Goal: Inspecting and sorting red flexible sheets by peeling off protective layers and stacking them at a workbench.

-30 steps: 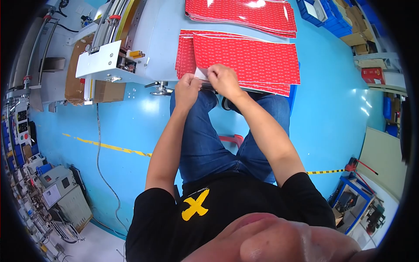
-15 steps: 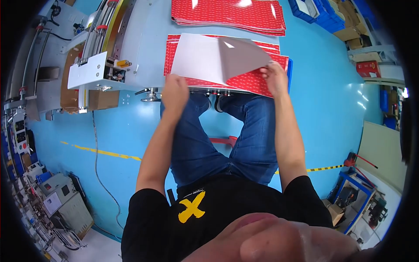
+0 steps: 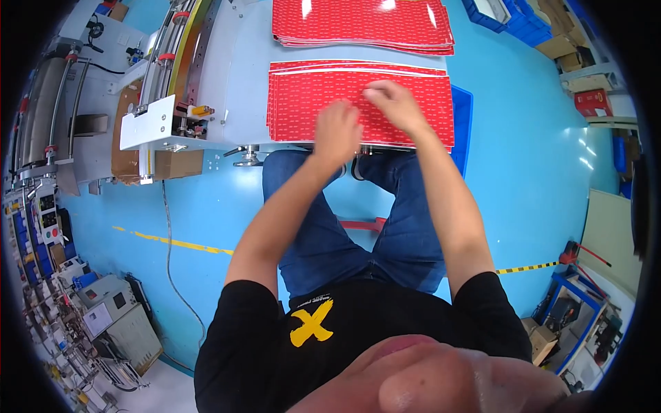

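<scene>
The right hand (image 3: 394, 104) rests flat on the near stack (image 3: 303, 110) of red sheets, fingers a little bent and lying on the top sheet, not pinching anything that can be seen. The left hand (image 3: 337, 132) sits just beside it, closer to the body, with its fingers curled down onto the same top sheet near the front edge; whether it grips the edge or only presses on it cannot be told. Both hands touch the stack, and the stack lies right under them and spreads out to both sides. Its long side runs left to right, across the person, so more red shows to the left of the left hand than to the right of the right hand. The right hand is nearer the far edge and the right end; the left hand is nearer the front edge and the middle. The stack lies on a pale table (image 3: 234, 82). Past the hands, farther from the body, a second stack (image 3: 358, 24) of red sheets lies apart from the first, with a strip of table between them. To the left of the hands stands a machine (image 3: 162, 117) with a white plate and long rails
</scene>
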The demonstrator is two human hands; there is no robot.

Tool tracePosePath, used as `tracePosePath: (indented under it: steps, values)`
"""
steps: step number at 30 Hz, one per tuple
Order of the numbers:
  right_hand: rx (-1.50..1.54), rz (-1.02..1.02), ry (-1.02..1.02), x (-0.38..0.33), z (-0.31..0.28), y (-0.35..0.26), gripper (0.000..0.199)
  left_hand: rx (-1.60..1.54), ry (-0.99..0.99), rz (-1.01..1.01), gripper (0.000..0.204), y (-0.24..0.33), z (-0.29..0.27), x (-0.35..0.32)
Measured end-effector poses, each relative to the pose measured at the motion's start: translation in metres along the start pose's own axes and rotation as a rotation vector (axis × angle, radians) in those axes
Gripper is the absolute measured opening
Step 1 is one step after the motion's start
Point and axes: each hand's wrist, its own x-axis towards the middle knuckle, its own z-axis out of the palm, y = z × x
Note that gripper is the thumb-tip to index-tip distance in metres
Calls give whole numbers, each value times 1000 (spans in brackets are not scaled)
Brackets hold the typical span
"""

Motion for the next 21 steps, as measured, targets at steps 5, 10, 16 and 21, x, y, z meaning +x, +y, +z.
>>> tracePosePath:
  steps: [5, 10, 16, 21]
  values:
    - [-286, -1, 520, -49, -63, 62, 27, 350, -306, -346, 87, -81, -26, 10]
    - [-135, 134, 524, -83, -73, 111, 32, 415, -348, -385, 91, -100, -23, 4]
    - [189, 220, 425, -99, -60, 115, 33, 376, -398, -410, 93, -100, -25, 6]
    - [129, 32, 400, -106, -42, 104, 26, 1, -204, 45, 53, -9, -6, 26]
